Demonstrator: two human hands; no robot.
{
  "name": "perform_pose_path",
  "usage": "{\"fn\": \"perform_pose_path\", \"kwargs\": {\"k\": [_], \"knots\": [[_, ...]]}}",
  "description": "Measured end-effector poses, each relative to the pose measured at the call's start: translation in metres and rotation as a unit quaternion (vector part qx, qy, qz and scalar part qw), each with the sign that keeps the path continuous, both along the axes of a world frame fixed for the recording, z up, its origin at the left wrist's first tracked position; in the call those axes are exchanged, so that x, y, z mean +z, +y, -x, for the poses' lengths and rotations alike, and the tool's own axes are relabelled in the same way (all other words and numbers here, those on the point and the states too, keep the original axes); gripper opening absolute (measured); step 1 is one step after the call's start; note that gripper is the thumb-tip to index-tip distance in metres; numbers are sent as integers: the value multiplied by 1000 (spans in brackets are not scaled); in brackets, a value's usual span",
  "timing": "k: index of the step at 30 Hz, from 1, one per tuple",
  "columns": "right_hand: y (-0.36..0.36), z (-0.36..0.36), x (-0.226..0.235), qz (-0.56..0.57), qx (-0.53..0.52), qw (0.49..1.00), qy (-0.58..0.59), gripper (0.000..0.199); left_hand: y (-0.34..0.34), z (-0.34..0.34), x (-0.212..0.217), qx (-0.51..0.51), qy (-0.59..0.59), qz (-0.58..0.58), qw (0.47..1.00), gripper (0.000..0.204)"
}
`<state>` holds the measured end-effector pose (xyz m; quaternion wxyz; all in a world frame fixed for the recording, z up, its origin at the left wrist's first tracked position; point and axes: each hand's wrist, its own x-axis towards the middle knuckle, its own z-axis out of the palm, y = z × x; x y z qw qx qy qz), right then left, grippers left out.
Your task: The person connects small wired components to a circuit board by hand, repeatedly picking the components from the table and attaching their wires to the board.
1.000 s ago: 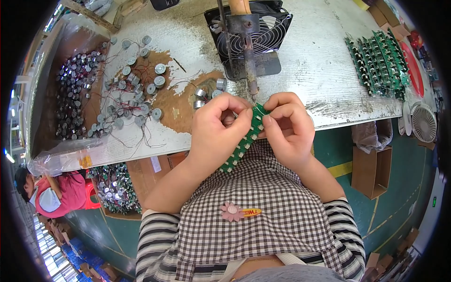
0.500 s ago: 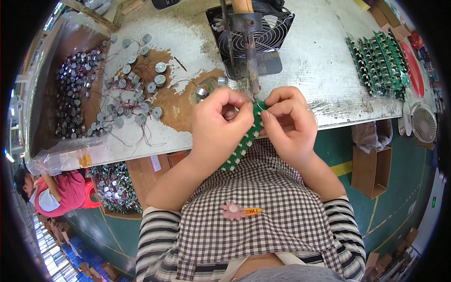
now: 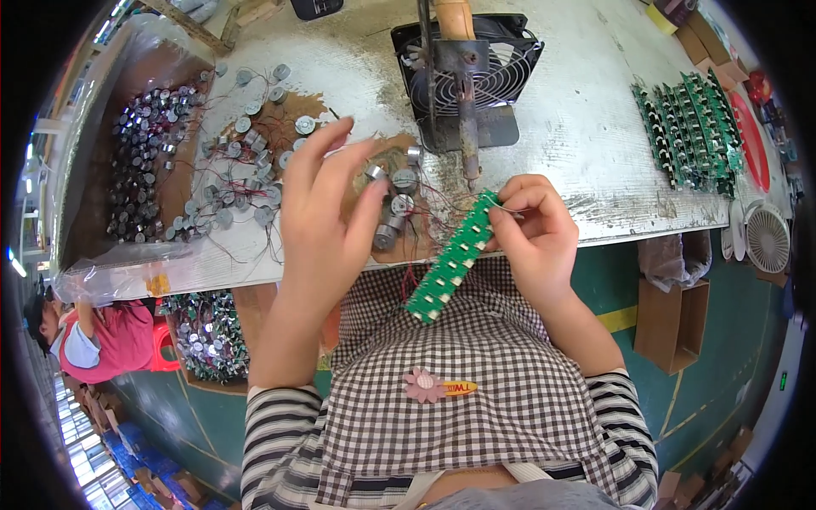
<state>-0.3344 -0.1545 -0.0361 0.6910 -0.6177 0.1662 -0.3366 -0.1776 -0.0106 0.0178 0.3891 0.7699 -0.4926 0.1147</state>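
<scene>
L fingers (image 3: 310, 153) spread, R fingers (image 3: 534, 201) pinched

Left grip (image 3: 327, 217) off green circuit strip (image 3: 450, 262), spread near motors (image 3: 404, 181).

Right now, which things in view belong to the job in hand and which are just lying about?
Likely part of the job:
green board strip, pinched in the right hand
soldering iron
wired metal cylinders near the left hand
other green boards

Probably just lying about:
red disc
white round grille
open brown carton
</scene>
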Motion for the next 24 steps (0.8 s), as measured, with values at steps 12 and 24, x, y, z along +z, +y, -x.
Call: {"fn": "perform_pose_path", "kwargs": {"k": [12,24], "knots": [[14,31,9,276,-52,954,110,17,53,21,-18,-155,452,168,862,17],[76,-19,51,502,45,863,27,16,62,42,-11,-104,288,243,920,9]]}}
